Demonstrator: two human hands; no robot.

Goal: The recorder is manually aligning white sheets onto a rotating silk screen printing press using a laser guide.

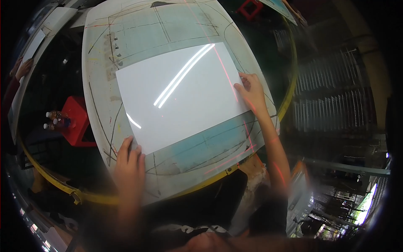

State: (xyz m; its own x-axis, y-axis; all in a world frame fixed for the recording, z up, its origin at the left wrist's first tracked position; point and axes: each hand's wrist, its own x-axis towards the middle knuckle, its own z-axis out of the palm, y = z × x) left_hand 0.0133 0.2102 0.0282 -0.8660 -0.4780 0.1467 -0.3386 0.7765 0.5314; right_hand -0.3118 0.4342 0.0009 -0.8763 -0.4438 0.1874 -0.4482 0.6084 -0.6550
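Observation:
A glossy white sheet point(189, 109) lies flat on a pale, stained platen point(98, 50) marked with dark drawn lines. At its near left corner rests my left hand point(129, 166), fingers stretched out and slightly apart, touching the edge. My right hand point(252, 90) has the sheet's right edge between thumb and curled fingers. A thin red light line point(225, 73) runs down the sheet near that side, crosses onto the platen and falls on my right forearm. Two bright streaks reflect off the sheet's surface.
A red stool point(77, 119) holding several bottles point(54, 119) stands left of the platen. A curved yellow rail point(48, 178) passes around below it. Another person's hand point(25, 68) touches a white sheet at far left. A second red stool point(249, 9) stands at the back.

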